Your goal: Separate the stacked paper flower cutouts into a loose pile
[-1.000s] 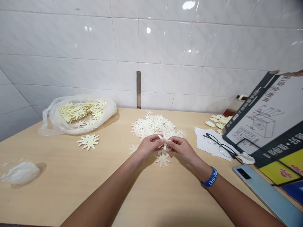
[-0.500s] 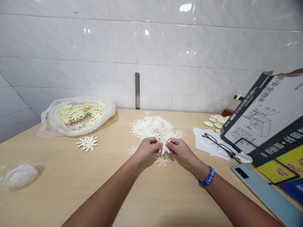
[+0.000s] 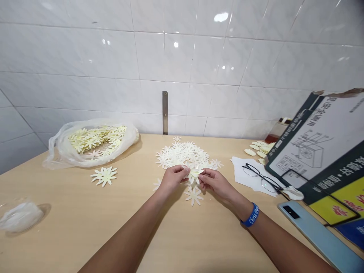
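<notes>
Between my two hands is a pale yellow-white flower cutout with long narrow petals. My left hand pinches its left side between thumb and fingertips. The fingers of my right hand, above a blue wristband, are closed on its right side. Just behind the hands spreads a heap of white flower cutouts. A single white flower lies flat on the table below my hands, and another is partly hidden by my left hand.
Left stands an open plastic bag of yellowish flowers, with a small flower stack before it. A clear plastic wad lies front left. Right are eyeglasses on white paper, a light-blue phone, oval cutouts and a leaning box.
The flower between my hands has tilted and sits slightly to the left, its petals turned more sideways. My fingers have shifted a little around it. The view has tipped slightly upward.
</notes>
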Demonstrator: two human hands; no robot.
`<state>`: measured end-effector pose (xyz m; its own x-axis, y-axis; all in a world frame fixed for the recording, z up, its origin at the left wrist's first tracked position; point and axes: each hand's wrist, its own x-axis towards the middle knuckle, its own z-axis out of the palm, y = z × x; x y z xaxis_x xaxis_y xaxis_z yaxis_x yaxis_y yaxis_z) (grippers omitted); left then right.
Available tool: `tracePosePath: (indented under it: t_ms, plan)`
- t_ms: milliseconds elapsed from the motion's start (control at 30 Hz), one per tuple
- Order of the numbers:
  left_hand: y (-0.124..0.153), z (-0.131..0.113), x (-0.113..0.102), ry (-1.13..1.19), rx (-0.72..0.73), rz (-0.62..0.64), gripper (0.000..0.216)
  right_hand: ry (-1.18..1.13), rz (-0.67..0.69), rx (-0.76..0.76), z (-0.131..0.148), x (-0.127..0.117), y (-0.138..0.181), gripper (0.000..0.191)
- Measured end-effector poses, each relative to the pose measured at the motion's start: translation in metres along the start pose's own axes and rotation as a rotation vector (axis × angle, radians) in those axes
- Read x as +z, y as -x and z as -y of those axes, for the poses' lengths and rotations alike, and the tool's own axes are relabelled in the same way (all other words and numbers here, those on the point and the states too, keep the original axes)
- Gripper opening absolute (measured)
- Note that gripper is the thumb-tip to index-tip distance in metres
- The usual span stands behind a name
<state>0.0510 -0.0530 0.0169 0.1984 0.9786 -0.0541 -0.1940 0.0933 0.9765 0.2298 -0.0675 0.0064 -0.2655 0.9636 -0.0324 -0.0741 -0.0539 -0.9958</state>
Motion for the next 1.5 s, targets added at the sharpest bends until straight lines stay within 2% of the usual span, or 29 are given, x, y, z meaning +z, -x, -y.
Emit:
tracePosePath:
  t_ms: [167,367,533,733,967,1167,1333,1400,1500]
  plan:
    - [0.003,-0.004,-0.002,0.088,-0.026,-0.014,0.031,-0.011,0.014,-0.02,-0.001,0.0,0.0,0.026]
    - [0.004,-0.002,0.003,-0.007,-0.026,0.007,0.032,-0.094,0.11,0.034,0.0,0.004,0.005,0.028]
    - [0.004,0.003,0.008,-0.076,-0.03,0.062,0.033,-0.053,0.034,0.026,-0.001,0.007,0.005,0.033]
    - [0.007,0.001,0.01,-0.037,-0.021,0.09,0.031,-0.023,0.026,-0.022,-0.003,0.005,0.003,0.035]
    - [0.006,0.002,0.009,-0.015,0.054,-0.007,0.036,0.043,0.016,-0.039,-0.006,0.004,0.002,0.032]
    - [0.003,0.004,0.006,0.058,0.07,-0.085,0.03,0.038,0.013,-0.022,-0.004,0.005,0.002,0.033]
    - [-0.001,-0.011,-0.008,0.183,0.055,-0.209,0.046,0.049,0.011,-0.018,-0.004,0.004,0.002,0.033]
    - [-0.003,-0.015,-0.013,0.203,0.035,-0.208,0.05,0.056,-0.018,-0.027,-0.003,0.003,0.002,0.033]
    - [-0.004,-0.015,-0.016,0.22,0.004,-0.179,0.042,0.039,-0.096,-0.045,-0.001,0.002,0.002,0.033]
